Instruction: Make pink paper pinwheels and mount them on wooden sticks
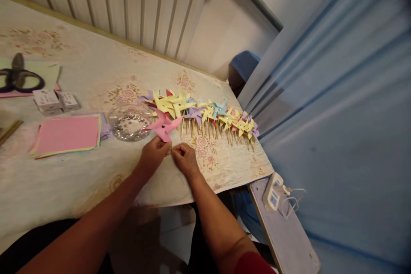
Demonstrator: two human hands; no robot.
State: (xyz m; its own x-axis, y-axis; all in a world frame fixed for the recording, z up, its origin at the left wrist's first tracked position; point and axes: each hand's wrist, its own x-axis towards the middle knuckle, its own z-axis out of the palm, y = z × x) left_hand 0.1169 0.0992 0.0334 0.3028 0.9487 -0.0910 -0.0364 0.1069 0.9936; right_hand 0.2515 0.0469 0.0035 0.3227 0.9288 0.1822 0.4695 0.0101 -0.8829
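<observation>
A pink paper pinwheel point(163, 126) with a dark pin at its centre is up in front of me, over the table. My left hand point(154, 153) is closed on it just below the blades. Close beside, my right hand point(186, 159) is pinched at a short tan bit that looks like the pinwheel's stick; the fingers hide most of it. Behind both hands, a long row of finished pinwheels point(208, 113) in yellow, purple, blue, pink and red lies on wooden sticks. A clear round dish point(130, 124) of small metal pins stands left of the held pinwheel.
A stack of coloured paper point(67, 135) lies at left. Beyond it are small white boxes point(48, 99) and black-handled scissors point(19, 79) on more paper. Wooden sticks point(10, 132) lie at the far left. A power strip point(273, 191) sits on a bench by the blue curtain point(337, 115).
</observation>
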